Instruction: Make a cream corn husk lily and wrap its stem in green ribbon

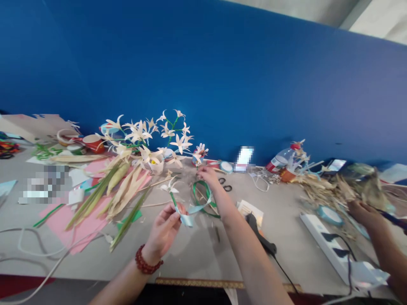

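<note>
My left hand (167,224), with a red bead bracelet (146,260) at the wrist, pinches the green stem of a small white husk flower (171,186). A light blue ribbon (187,219) hangs at the stem beside its fingertips. Farther forward, my right hand (207,174) has its fingers curled together, and what is in them is too small to make out. Just below it lies a loose coil of green ribbon (194,195). Black-handled scissors (226,186) rest to the right of the hand.
White husk flowers (138,133) stand in cups at the back. Corn husks (127,195) and pink paper (63,224) lie left. A black glue gun (259,235), a power strip (327,245) and a bottle (280,161) are right. Another person's hand (362,214) works at the far right.
</note>
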`<state>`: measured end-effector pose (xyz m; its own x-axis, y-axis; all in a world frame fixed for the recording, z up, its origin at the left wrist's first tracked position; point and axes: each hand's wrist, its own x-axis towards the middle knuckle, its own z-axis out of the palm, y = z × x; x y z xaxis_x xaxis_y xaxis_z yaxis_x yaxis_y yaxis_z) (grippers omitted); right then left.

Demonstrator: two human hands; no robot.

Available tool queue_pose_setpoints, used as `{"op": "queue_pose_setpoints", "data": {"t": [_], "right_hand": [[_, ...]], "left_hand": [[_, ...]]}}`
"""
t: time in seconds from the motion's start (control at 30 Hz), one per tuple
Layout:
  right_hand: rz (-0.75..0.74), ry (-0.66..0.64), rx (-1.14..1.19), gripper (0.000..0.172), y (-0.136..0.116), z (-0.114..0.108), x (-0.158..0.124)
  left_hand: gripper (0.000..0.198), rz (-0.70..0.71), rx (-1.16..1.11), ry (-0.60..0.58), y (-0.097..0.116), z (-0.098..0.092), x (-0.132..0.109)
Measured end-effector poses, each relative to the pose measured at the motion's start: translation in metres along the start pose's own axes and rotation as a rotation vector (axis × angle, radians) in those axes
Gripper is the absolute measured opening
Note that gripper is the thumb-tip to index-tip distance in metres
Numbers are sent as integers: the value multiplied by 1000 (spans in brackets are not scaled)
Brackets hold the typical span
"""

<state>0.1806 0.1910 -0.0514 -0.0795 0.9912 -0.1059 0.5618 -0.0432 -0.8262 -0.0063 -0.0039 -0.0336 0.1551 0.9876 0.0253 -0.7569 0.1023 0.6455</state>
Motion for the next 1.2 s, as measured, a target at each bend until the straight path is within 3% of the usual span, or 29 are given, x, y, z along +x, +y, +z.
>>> {"op": "queue_pose_setpoints", "data": {"t": [0.1,0.27,0.63,0.9,1.07,1.2], "right_hand": [[-6,32,233,28,5,-15,-15],[-102,123,523,37,0,-35,-48],[-224,406,665,23,-20,-48,-67],[-174,275,788,28,-33,-45,-89],[-157,164,795,29,-49,-42,-117],[-187,179,700,29,-55,-40,-127]], "left_hand": [[13,-16,4,-7,1,7,0],[15,-32,35,-40,0,19,3],[16,-79,40,-37,-1,28,2],[17,-4,112,65,-6,29,22],[15,41,141,15,-10,40,37],[17,26,166,-8,-17,48,45]]}}
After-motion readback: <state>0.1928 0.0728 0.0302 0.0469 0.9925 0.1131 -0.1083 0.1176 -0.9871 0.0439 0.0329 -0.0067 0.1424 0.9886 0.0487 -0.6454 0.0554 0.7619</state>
